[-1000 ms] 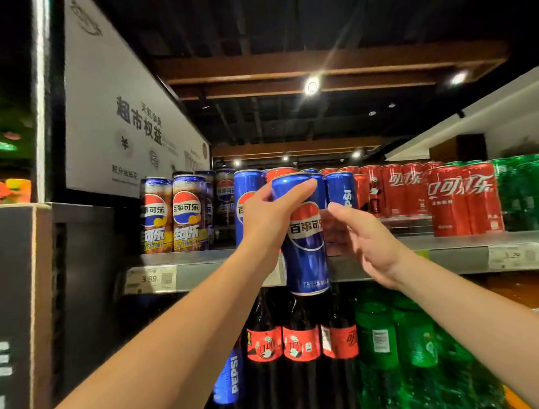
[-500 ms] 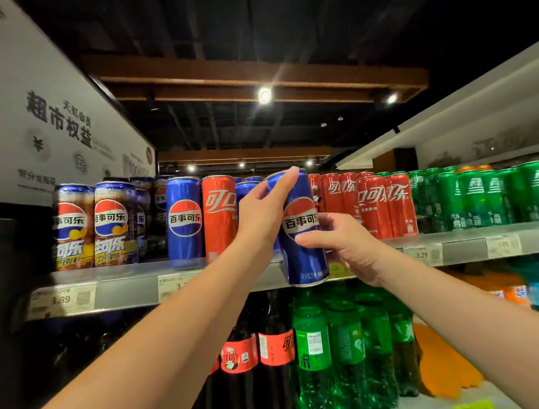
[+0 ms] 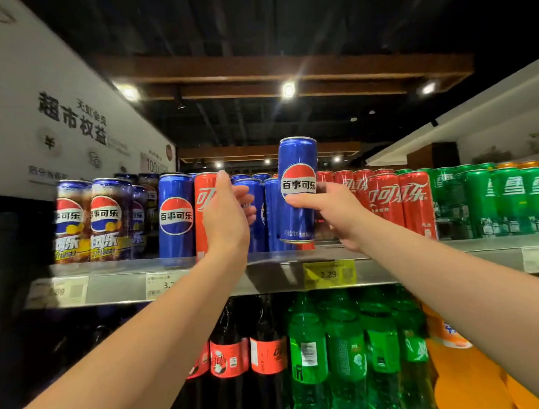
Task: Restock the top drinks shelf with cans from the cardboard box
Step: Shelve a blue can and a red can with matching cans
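My right hand grips a tall blue Pepsi can around its middle and holds it upright just above the front lip of the top shelf. Behind it stand more blue Pepsi cans. My left hand hovers a little to the left of the held can, fingers loosely curled and holding nothing. It partly covers a single red cola can standing among the blue ones. The cardboard box is out of view.
The top shelf carries yellow-labelled Pepsi cans at left, a blue Pepsi can, red cola cans and green cans at right. Below stand dark cola bottles, green bottles and orange bottles. Price tags line the shelf edge.
My left hand has let go of the blue can and moved left. My right hand alone now holds the can and has lifted it higher, above the shelf edge.
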Action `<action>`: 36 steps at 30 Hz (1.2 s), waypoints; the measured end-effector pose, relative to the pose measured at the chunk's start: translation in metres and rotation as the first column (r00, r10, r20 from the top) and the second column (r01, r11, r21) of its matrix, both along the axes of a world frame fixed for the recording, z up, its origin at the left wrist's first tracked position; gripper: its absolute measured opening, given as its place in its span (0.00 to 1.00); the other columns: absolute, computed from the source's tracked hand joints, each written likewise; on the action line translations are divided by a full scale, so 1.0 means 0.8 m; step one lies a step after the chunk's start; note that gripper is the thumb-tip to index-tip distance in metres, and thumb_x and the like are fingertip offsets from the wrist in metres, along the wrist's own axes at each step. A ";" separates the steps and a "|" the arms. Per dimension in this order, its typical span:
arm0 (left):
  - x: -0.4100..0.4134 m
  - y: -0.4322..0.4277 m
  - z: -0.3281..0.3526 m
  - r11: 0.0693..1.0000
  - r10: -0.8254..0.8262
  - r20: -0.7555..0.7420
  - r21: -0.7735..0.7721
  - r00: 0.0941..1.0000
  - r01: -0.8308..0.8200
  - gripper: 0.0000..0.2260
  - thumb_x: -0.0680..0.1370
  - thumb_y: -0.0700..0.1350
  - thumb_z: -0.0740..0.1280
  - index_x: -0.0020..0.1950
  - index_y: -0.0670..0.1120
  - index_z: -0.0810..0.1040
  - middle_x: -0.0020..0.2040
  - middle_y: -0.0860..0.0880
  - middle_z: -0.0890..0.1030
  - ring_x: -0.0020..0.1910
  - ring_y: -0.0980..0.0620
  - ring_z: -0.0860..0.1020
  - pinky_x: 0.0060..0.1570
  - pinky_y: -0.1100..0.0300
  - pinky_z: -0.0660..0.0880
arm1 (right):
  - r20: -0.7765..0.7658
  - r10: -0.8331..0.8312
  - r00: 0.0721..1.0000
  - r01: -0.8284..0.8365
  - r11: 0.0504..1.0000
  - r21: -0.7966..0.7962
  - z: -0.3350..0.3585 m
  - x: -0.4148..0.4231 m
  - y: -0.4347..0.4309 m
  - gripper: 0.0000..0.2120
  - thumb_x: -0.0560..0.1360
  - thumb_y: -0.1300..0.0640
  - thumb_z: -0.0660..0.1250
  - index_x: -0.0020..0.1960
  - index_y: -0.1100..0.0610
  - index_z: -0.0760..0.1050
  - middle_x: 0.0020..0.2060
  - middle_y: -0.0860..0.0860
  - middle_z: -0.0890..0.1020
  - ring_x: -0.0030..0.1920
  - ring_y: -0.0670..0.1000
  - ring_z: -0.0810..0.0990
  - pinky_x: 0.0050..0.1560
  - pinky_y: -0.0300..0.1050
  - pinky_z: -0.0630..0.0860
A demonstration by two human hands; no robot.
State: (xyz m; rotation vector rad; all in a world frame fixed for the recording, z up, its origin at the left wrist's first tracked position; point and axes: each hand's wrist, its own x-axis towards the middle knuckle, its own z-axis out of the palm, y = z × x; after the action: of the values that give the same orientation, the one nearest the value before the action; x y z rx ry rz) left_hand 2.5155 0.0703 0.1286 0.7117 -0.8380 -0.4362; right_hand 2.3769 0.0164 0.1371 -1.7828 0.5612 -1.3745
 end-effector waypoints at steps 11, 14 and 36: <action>0.062 0.011 -0.022 0.974 0.223 0.037 0.027 0.974 -0.224 0.22 0.81 0.58 0.53 0.40 0.45 0.77 0.35 0.48 0.79 0.36 0.51 0.77 0.51 0.51 0.78 | -0.011 0.028 1.000 -0.027 0.998 0.050 -0.008 0.078 -0.025 0.16 0.67 0.60 0.77 0.51 0.53 0.75 0.50 0.52 0.83 0.50 0.52 0.83 0.50 0.51 0.79; 0.072 0.013 -0.026 0.973 0.229 0.049 0.031 0.972 -0.230 0.22 0.81 0.57 0.54 0.40 0.45 0.77 0.35 0.49 0.78 0.36 0.51 0.77 0.50 0.50 0.78 | -0.050 0.005 0.999 -0.001 0.997 0.079 -0.013 0.083 -0.021 0.18 0.68 0.59 0.76 0.54 0.55 0.74 0.50 0.52 0.82 0.49 0.51 0.82 0.47 0.49 0.79; 0.110 0.031 0.006 0.995 0.079 0.180 0.040 0.980 -0.088 0.16 0.79 0.55 0.61 0.35 0.47 0.73 0.28 0.52 0.73 0.29 0.53 0.71 0.35 0.57 0.69 | -0.110 -0.628 0.770 0.480 0.684 -0.549 0.066 0.089 0.041 0.14 0.72 0.44 0.71 0.47 0.54 0.77 0.46 0.49 0.79 0.50 0.49 0.76 0.46 0.45 0.74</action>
State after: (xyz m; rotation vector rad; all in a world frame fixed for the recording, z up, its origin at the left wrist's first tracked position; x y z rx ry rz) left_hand 2.6038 0.0952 0.1333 0.8364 -0.9647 -0.3207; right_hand 2.4481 0.0492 0.1900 -2.3832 1.0696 -1.8000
